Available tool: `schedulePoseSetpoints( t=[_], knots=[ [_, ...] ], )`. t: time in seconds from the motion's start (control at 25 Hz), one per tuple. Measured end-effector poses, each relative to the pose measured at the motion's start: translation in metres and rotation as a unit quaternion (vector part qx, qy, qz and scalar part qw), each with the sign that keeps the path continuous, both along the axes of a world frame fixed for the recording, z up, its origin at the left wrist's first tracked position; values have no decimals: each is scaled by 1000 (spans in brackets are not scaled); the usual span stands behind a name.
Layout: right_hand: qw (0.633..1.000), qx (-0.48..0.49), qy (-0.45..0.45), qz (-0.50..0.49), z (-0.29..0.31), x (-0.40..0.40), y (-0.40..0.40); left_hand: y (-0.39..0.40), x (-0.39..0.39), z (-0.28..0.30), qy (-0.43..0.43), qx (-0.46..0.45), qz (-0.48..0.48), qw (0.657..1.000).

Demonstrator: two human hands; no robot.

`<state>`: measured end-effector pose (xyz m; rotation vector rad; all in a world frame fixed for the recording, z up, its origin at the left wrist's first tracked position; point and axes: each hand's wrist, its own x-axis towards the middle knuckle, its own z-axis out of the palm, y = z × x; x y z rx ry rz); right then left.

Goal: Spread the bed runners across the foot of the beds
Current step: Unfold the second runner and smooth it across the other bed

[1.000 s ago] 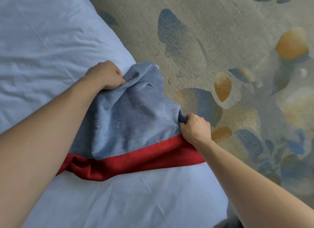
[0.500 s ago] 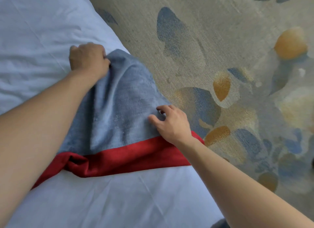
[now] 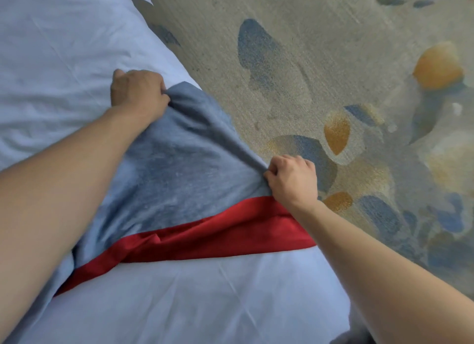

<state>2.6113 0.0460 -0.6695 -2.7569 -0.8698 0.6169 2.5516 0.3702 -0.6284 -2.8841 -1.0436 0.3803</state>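
White bed [image 3: 64, 48], runner [image 3: 179, 169] partly under left hand [image 3: 137, 92], fingertips hidden.

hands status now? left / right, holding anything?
Left hand: closed, gripping the far edge of the bed runner.
Right hand: closed, pinching the bed runner's edge by the bedside.

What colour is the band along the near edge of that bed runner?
Red, against the runner's grey-blue main panel; the red band shows clearly in the head view.
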Motion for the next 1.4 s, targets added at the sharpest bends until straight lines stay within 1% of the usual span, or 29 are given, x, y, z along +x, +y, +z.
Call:
schedulePoseSetpoints(
  t=[0.08, 0.16, 0.24, 0.32, 0.48, 0.56, 0.68, 0.8, 0.88, 0.96, 1.04, 1.12, 1.2, 1.28, 1.4],
  knots=[
    [1000, -12, -3, 9, -1, -4, -2, -8, -3, -2, -5, -2, -23, 1000],
    [1000, -18, 1, 14, -2, -10, 0, -5, -11, -2, -26, 5, -18, 999],
    [999, -39, 6, 9, -4, -9, 1, 3, -20, -1, -43, -10, 1, 999],
    [999, -51, -2, 19, -2, -11, 11, 7, -34, 2, -39, -38, 0, 999],
    [998, 7, -32, 47, 19, -27, 67, 7, -73, 11, -70, -61, 16, 996],
    [995, 38, -56, 78, 28, -31, 106, 12, -99, 16, -74, -72, 35, 994],
    [983, 82, -80, 147, 40, -42, 171, 22, -136, 19, -81, -83, 62, 991],
    [957, 112, -100, 249, 47, -71, 233, 27, -178, 16, -58, -83, 76, 992],
    [934, 90, -112, 327, 48, -87, 261, 27, -199, 12, -55, -96, 82, 990],
    [908, 31, -105, 405, 47, -97, 278, 24, -214, 7, -58, -121, 95, 986],
    [887, -21, -109, 449, 45, -100, 283, 24, -220, 4, -67, -119, 96, 986],
    [888, -23, -136, 439, 47, -98, 289, 38, -219, 2, -95, -60, 100, 989],
    [905, -6, -167, 390, 49, -94, 297, 55, -214, 5, -142, -18, 123, 982],
    [916, 1, -159, 369, 50, -94, 305, 61, -211, 8, -161, -26, 116, 980],
    [903, 15, -103, 417, 49, -118, 312, 57, -235, 3, -107, -54, 103, 987]
  ],
)
